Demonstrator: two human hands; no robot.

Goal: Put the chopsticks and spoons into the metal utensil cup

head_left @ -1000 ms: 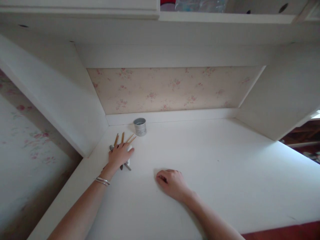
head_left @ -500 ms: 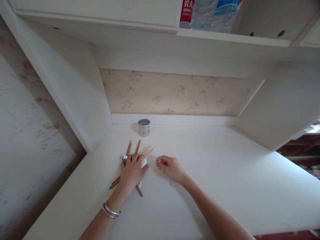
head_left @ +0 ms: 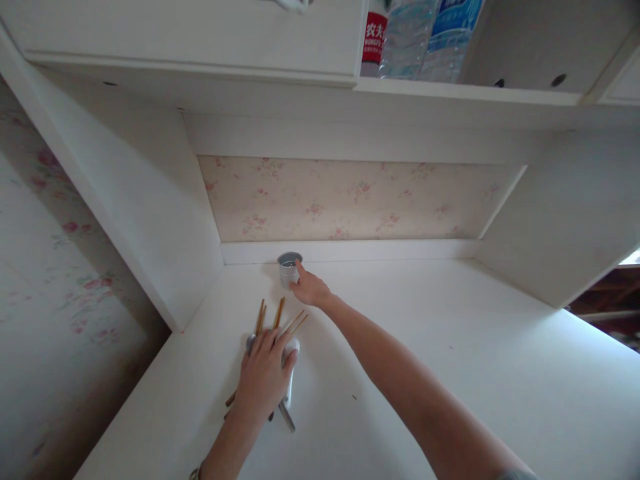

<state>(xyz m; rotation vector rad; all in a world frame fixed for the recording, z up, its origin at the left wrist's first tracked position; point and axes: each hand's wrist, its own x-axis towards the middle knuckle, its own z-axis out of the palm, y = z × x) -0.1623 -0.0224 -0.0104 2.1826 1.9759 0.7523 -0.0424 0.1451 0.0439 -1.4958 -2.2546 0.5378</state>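
Observation:
My left hand lies over a loose bundle of cutlery on the desktop, its fingers curled across the top and the thumb on the right side. Wooden chopsticks stick out beyond the fingers, two thinner sticks beside them. A metal spoon's bowl shows left of the fingers. A white spoon lies under the thumb, with a metal handle below it. My right hand grips a grey metal utensil cup from the right, one finger at its rim and the thumb lower down. The cup stands upright.
The white desktop runs back to a low ledge. A side panel rises at the left. Overhead hangs a shelf with plastic bottles. A small speck lies right of the cutlery.
My right hand has moved forward and left, from beside the cutlery to the metal cup. My left hand stays on the bundle. The view has tilted up slightly.

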